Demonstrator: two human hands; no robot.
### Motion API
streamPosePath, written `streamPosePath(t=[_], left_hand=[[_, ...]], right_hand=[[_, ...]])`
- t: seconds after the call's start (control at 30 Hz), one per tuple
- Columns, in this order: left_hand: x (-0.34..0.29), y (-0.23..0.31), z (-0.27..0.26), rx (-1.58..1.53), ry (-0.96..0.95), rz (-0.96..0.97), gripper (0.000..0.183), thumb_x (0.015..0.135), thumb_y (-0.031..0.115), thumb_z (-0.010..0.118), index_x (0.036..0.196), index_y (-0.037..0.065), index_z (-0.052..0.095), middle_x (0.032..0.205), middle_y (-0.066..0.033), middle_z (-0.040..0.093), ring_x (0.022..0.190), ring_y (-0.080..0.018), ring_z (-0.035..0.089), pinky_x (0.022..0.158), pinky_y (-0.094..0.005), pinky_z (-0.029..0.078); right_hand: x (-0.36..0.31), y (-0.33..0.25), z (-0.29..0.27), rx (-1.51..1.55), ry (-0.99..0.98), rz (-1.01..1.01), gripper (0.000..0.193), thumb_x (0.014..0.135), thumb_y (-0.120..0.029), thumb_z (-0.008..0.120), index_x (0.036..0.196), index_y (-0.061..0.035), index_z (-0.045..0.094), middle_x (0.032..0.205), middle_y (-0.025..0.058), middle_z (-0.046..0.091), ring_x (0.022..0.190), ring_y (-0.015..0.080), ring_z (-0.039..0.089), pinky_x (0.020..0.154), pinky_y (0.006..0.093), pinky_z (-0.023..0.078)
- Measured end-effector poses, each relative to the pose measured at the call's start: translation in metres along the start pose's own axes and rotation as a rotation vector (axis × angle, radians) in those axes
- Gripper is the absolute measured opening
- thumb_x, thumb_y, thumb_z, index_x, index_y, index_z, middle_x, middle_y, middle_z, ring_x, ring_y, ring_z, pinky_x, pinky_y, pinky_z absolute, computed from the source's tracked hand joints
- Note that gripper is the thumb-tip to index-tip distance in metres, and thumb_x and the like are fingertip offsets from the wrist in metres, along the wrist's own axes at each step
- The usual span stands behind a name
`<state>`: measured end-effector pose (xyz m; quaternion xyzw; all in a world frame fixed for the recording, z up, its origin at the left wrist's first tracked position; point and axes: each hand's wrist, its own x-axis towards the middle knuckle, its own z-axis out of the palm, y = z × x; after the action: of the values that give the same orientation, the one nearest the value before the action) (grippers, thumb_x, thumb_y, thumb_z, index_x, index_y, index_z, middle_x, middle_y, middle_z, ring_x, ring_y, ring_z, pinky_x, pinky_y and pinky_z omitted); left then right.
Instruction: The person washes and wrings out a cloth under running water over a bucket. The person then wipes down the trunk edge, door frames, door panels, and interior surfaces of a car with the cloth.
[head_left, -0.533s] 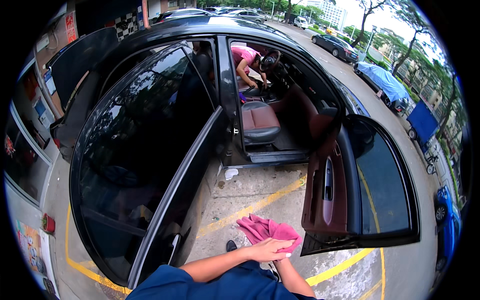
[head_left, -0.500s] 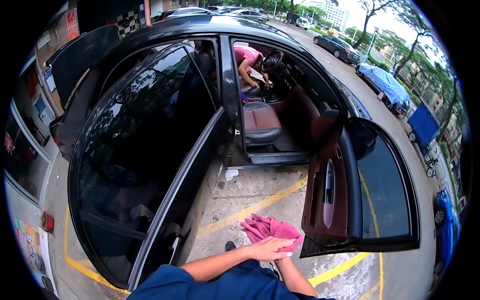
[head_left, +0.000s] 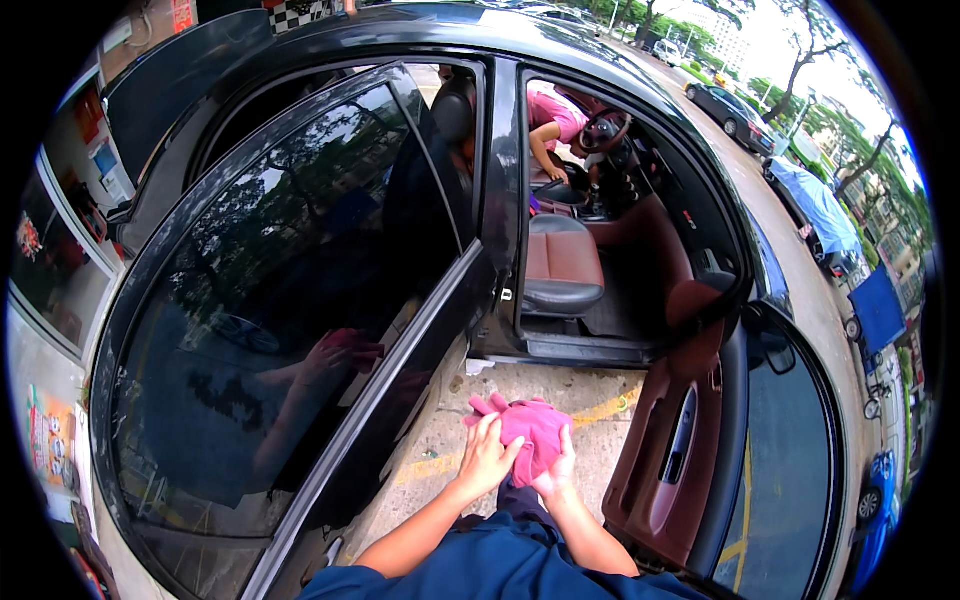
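A bunched pink cloth (head_left: 535, 428) is between my two hands, over the concrete just outside the car. My left hand (head_left: 486, 456) grips its left side, with fingers over the top and the thumb on the near face. On the other side my right hand (head_left: 558, 470) holds the cloth's lower right part, thumb up along its edge; most of those fingers are hidden beneath it. To my left stands the rear car door (head_left: 330, 230), swung out, its dark window reflecting my arm and the cloth. The front door (head_left: 650, 450), with maroon trim, is swung out at my right.
Ahead, the black car's doorway shows a maroon and black seat (head_left: 563, 262) above the door sill (head_left: 590, 347). A person in a pink shirt (head_left: 556, 115) leans in from the far side, beside the steering wheel (head_left: 605, 131). Yellow lines mark the ground.
My hands have come apart from lying one over the other and now grip the cloth from both sides. The cloth is gathered tighter. My view has shifted closer to the car.
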<state>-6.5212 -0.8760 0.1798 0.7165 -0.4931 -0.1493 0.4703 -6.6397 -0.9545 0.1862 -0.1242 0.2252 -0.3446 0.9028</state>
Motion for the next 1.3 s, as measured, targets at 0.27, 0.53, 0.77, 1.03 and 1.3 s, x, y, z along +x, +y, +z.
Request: streamPosePath(t=[0.27, 0.53, 0.77, 1.03, 1.3], left_hand=[[0.08, -0.008, 0.004, -0.186, 0.032, -0.128, 0.038, 0.085, 0.022, 0.064, 0.115, 0.001, 0.054, 0.115, -0.0169, 0.054, 0.105, -0.0321, 0.056, 0.089, -0.0379, 0.046], [0.102, -0.004, 0.027, -0.219, 0.148, -0.37, 0.029, 0.086, 0.018, 0.064, 0.111, 0.004, 0.058, 0.112, -0.0127, 0.058, 0.096, -0.0241, 0.062, 0.08, -0.0314, 0.052], [0.157, 0.007, 0.02, -0.277, 0.05, -0.424, 0.028, 0.086, 0.017, 0.064, 0.11, 0.005, 0.059, 0.108, -0.0117, 0.059, 0.093, -0.021, 0.062, 0.077, -0.029, 0.051], [0.181, -0.007, 0.012, -0.32, 0.076, -0.384, 0.029, 0.085, 0.017, 0.064, 0.109, 0.002, 0.058, 0.105, -0.0124, 0.06, 0.091, -0.0239, 0.063, 0.079, -0.032, 0.05], [0.176, -0.014, -0.001, -0.273, 0.079, -0.438, 0.028, 0.086, 0.018, 0.064, 0.107, 0.002, 0.059, 0.102, -0.0125, 0.062, 0.087, -0.0232, 0.064, 0.077, -0.0311, 0.051]], right_hand=[[0.172, -0.121, 0.074, -0.115, -0.228, -0.076, 0.06, 0.092, -0.045, 0.048, 0.134, -0.003, 0.038, 0.132, 0.0138, 0.048, 0.121, 0.0297, 0.046, 0.107, 0.0424, 0.032], [0.324, -0.243, 0.342, -1.623, -0.547, -1.739, 0.047, 0.077, -0.032, 0.07, 0.115, -0.0071, 0.057, 0.119, 0.0179, 0.05, 0.114, 0.037, 0.046, 0.096, 0.045, 0.038], [0.442, -0.214, 0.422, -2.14, -0.628, -2.049, 0.047, 0.069, -0.041, 0.067, 0.105, -0.0111, 0.062, 0.127, 0.0102, 0.049, 0.128, 0.0304, 0.035, 0.109, 0.0469, 0.022], [0.438, -0.133, 0.165, -2.317, -1.659, -1.312, 0.043, 0.076, -0.033, 0.059, 0.106, -0.003, 0.058, 0.113, 0.0135, 0.054, 0.12, 0.0299, 0.043, 0.106, 0.0464, 0.026], [0.427, -0.186, 0.343, -1.995, -1.53, -1.561, 0.021, 0.056, -0.02, 0.067, 0.071, -0.0077, 0.06, 0.081, 0.0097, 0.057, 0.089, 0.0307, 0.055, 0.092, 0.0423, 0.04]])
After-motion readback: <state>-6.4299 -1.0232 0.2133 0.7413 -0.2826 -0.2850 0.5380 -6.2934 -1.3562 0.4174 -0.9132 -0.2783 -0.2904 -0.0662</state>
